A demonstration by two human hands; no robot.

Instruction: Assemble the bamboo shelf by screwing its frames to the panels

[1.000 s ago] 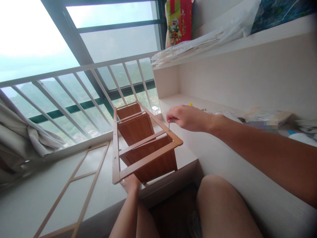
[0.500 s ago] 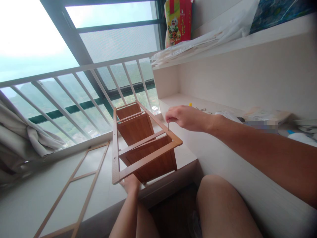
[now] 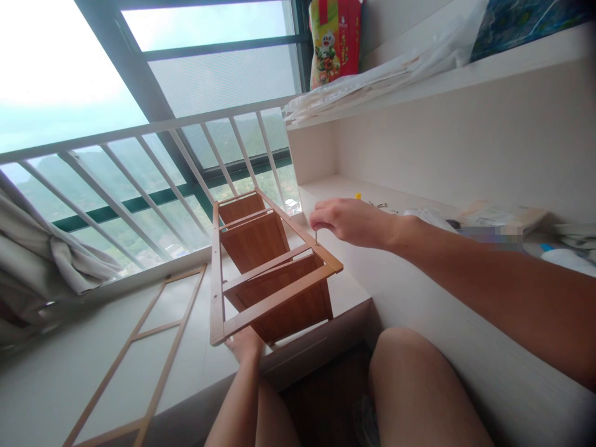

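Observation:
A brown wooden shelf rack (image 3: 261,267) lies on its side on the white sill. My right hand (image 3: 347,220) is closed on a small metal key (image 3: 316,237) whose tip stands upright in the rack's upper side rail near its near corner. My left hand (image 3: 246,343) grips the rack's lower near end from below; its fingers are mostly hidden behind the frame. My bare knees show at the bottom of the view.
A loose wooden side frame (image 3: 139,347) lies flat on the sill to the left. White railing bars (image 3: 153,174) and a window stand behind. On the right, a white shelf unit (image 3: 419,155) holds papers, plastic bags and a red packet (image 3: 335,37).
My right hand has shifted very slightly left while on the key. The rack and my left hand stay put.

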